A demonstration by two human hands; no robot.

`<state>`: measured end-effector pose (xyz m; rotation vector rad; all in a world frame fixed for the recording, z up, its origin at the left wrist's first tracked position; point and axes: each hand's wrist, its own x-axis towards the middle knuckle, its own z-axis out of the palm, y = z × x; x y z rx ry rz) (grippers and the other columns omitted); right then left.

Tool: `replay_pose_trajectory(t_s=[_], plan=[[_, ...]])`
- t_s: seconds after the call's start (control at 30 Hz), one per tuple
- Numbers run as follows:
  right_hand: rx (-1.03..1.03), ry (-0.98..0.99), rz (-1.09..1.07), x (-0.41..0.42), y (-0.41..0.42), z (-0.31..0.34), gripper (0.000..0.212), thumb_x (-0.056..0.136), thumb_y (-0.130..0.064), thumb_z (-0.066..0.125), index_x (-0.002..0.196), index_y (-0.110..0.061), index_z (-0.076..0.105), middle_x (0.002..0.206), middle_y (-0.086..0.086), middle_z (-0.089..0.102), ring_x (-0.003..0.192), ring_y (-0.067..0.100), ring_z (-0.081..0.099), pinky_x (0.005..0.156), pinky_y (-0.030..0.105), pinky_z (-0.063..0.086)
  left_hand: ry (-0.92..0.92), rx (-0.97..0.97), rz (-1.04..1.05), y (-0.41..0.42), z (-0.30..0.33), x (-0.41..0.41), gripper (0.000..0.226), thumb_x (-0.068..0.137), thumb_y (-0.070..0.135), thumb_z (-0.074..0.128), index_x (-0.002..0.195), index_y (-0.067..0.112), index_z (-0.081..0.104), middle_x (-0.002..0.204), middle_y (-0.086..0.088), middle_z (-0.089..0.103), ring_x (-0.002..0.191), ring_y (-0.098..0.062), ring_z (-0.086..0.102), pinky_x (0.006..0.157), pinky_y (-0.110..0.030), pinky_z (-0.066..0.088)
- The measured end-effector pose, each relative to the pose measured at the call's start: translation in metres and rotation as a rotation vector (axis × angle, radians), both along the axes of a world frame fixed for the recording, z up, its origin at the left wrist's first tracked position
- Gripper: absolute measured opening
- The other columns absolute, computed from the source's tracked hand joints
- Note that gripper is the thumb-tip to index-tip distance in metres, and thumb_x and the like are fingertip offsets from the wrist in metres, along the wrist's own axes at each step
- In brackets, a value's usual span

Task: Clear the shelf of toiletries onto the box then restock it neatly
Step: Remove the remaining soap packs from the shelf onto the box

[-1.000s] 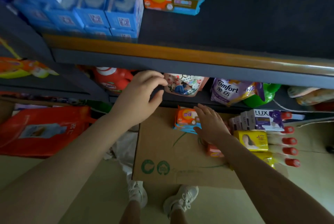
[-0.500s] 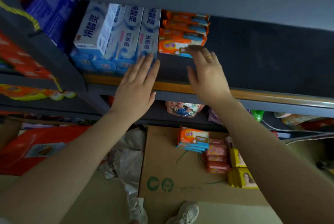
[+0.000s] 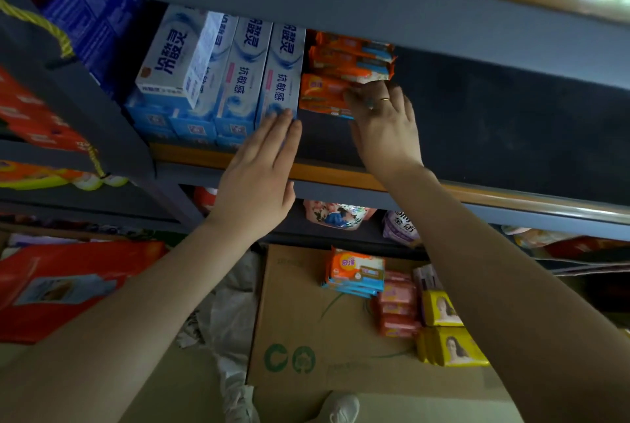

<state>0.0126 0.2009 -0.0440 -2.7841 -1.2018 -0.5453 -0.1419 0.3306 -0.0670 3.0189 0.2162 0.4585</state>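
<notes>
On the shelf [image 3: 334,177] stand several blue-and-white toothpaste boxes [image 3: 245,81], and to their right lies a stack of orange packs [image 3: 351,54]. My left hand [image 3: 259,167] is flat, its straight fingertips touching the front end of the rightmost toothpaste box. My right hand [image 3: 385,129] reaches into the shelf and grips the lowest orange pack [image 3: 320,95], fingers over its top and thumb under its edge. Below, the cardboard box [image 3: 306,330] carries more orange packs [image 3: 354,269], pink soap bars [image 3: 397,306] and yellow soap boxes [image 3: 450,344].
The shelf's dark right half [image 3: 494,129] holds nothing visible. Refill pouches [image 3: 337,216] sit on the lower shelf behind the box. A red bag [image 3: 61,286] lies on the floor to the left, and white plastic [image 3: 231,313] lies beside the box. My shoe [image 3: 341,409] shows at the bottom.
Both hands rose from the box and lower shelf up to the toiletry shelf. My right hand's fingers have closed onto the lowest orange pack; my left hand now touches the toothpaste boxes.
</notes>
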Motion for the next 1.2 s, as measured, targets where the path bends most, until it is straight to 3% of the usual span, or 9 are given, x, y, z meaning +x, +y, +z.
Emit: replay_pose_trajectory(t_s=[0.17,0.33,0.43,0.53,0.73,0.83,0.9,1.0,1.2], plan=[[0.034,0.099,-0.031,0.008,0.012,0.001,0.042,0.084,-0.007,0.062,0.123,-0.002,0.049,0.128,0.020,0.052,0.123,0.040,0.045,0.107,0.048,0.031,-0.016,0.012,-0.004,0.001,-0.002,0.000,0.077,0.077,0.018,0.067,0.142,0.001,0.029,0.149,-0.017,0.030,0.139,-0.031,0.025,0.111,-0.040,0.025],[-0.025,0.097,-0.050,0.015,0.019,-0.001,0.044,0.089,-0.013,0.058,0.131,-0.007,0.046,0.135,0.019,0.046,0.122,0.040,0.044,0.095,0.048,0.038,0.001,0.004,-0.017,0.004,-0.002,0.000,0.078,0.077,0.019,0.067,0.143,0.002,0.028,0.150,-0.016,0.029,0.139,-0.031,0.025,0.110,-0.043,0.028],[0.124,0.150,-0.003,0.000,-0.001,0.000,0.039,0.086,-0.018,0.060,0.122,-0.006,0.055,0.123,0.018,0.056,0.107,0.040,0.053,0.085,0.046,0.044,0.003,-0.015,-0.030,0.006,-0.001,-0.001,0.078,0.078,0.022,0.067,0.144,0.004,0.027,0.150,-0.016,0.028,0.139,-0.032,0.025,0.111,-0.045,0.023],[0.434,0.216,0.059,-0.032,-0.034,0.012,0.032,0.083,-0.016,0.063,0.112,-0.004,0.059,0.107,0.017,0.061,0.093,0.037,0.057,0.079,0.042,0.044,-0.095,-0.217,-0.030,-0.002,0.010,-0.006,0.073,0.084,0.029,0.060,0.144,0.006,0.025,0.151,-0.018,0.022,0.138,-0.034,0.025,0.109,-0.043,0.025],[0.615,0.571,0.190,-0.113,-0.071,0.035,0.037,0.078,-0.015,0.068,0.113,-0.010,0.057,0.108,-0.002,0.057,0.103,0.016,0.052,0.088,0.023,0.040,-0.335,-0.706,-0.266,-0.039,0.060,-0.039,0.063,0.085,0.036,0.060,0.134,0.004,0.036,0.137,-0.004,0.035,0.131,-0.015,0.032,0.110,-0.027,0.028],[0.653,0.837,0.148,-0.132,-0.074,0.041,0.038,0.077,-0.024,0.071,0.112,-0.018,0.054,0.104,-0.007,0.056,0.098,0.009,0.053,0.082,0.014,0.044,-0.261,-0.628,-0.282,-0.034,0.075,-0.054,0.050,0.079,0.041,0.063,0.117,0.011,0.052,0.113,-0.001,0.056,0.107,-0.013,0.049,0.091,-0.029,0.040],[0.628,0.942,0.091,-0.139,-0.077,0.046,0.038,0.077,-0.019,0.074,0.109,-0.024,0.053,0.102,-0.006,0.058,0.096,0.009,0.056,0.082,0.020,0.048,-0.173,-0.652,-0.275,-0.027,0.082,-0.062,0.053,0.075,0.047,0.065,0.111,0.010,0.057,0.105,0.001,0.058,0.098,-0.006,0.049,0.084,-0.019,0.041],[0.601,1.058,0.014,-0.149,-0.081,0.055,0.036,0.075,-0.017,0.077,0.102,-0.026,0.055,0.098,-0.006,0.063,0.092,0.006,0.060,0.080,0.023,0.050,-0.060,-0.898,-0.214,-0.024,0.086,-0.073,0.044,0.074,0.033,0.076,0.111,0.019,0.056,0.100,0.016,0.056,0.090,0.009,0.051,0.078,-0.003,0.040],[0.582,1.137,-0.110,-0.171,-0.092,0.076,0.024,0.080,-0.021,0.072,0.102,-0.017,0.063,0.093,-0.004,0.068,0.082,0.005,0.065,0.070,0.020,0.054,0.060,-1.456,-0.057,-0.035,0.085,-0.082,0.025,0.074,0.027,0.073,0.094,0.031,0.058,0.093,0.012,0.065,0.082,0.001,0.065,0.074,-0.019,0.053]])
